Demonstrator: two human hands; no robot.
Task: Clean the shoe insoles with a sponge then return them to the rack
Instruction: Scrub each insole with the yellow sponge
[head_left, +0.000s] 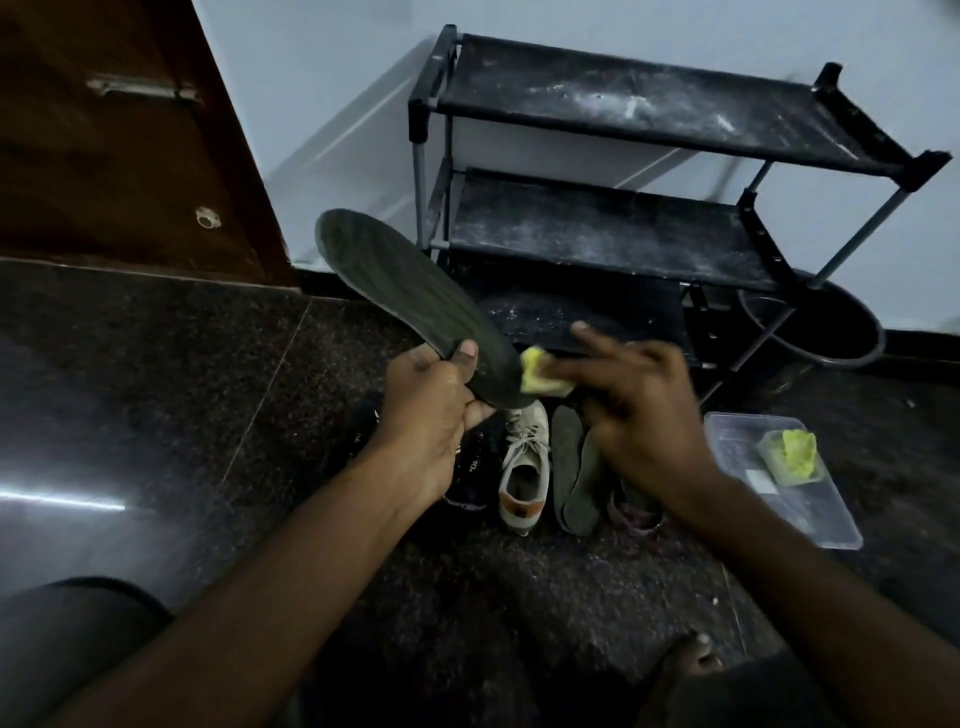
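A wooden door (119, 145) (closed) meets the speckled floor (208, 415).

The dark speckled floor (182, 415) carries a black rack (649, 156) at the far wall, a black bucket (831, 332) to its right, shoes (524, 467) and two insoles (576, 478) nearer, and a clear tray (810, 514) at right.

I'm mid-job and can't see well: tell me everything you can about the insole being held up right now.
The insole is dark, greenish-black, thin and flat, with faint ridged lines across its face. It looks like foam or rubber. It is raised off the floor and tilted, with one rounded end up towards the door and the other end low. The left hand pinches its lower end, thumb on top. The yellow sponge, held by the right hand, presses against that same lower end.
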